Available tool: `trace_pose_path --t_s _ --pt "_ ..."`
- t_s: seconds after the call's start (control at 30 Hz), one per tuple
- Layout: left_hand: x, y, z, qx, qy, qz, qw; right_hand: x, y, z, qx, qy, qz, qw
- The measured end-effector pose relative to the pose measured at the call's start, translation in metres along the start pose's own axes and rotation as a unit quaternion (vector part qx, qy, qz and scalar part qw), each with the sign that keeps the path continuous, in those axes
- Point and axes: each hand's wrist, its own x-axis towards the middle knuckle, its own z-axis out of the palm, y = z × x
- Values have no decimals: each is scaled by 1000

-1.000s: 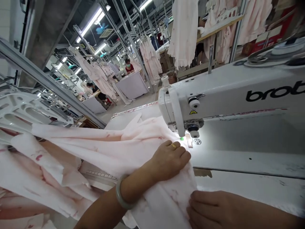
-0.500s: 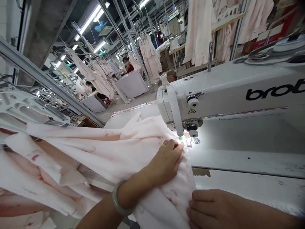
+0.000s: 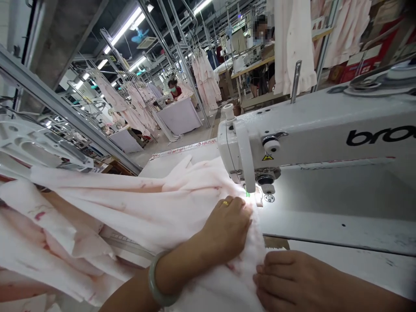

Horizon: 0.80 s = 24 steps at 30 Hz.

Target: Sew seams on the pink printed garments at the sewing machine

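The left hand [image 3: 225, 229], wearing a ring [image 3: 225, 202] and a pale bangle [image 3: 156, 279], lies flat on the pale pink cloth [image 3: 146, 203] just beside the sewing machine's needle [image 3: 247, 193], its fingers together and clamping nothing. The right hand [image 3: 294, 279] rests on the same cloth lower down, and whether it pinches the cloth cannot be told. The cloth lies under the sewing machine [image 3: 312, 134] head and spreads across the white table [image 3: 357, 229], trailing off to the left.
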Motion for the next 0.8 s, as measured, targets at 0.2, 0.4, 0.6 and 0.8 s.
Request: trace_pose_path --t_s 0.2,0.4,0.6,0.8 --pt "6 -6 1 -2 -5 9 1000 6 12 -10 19 18 32 999" --pt "-7 -3 -1 13 21 33 999 9 17 -15 20 23 38 999" --pt "0 -9 11 18 29 45 998 4 27 -5 25 37 61 997" --pt "5 -14 -2 20 12 32 999 2 41 -2 -6 56 90 994"
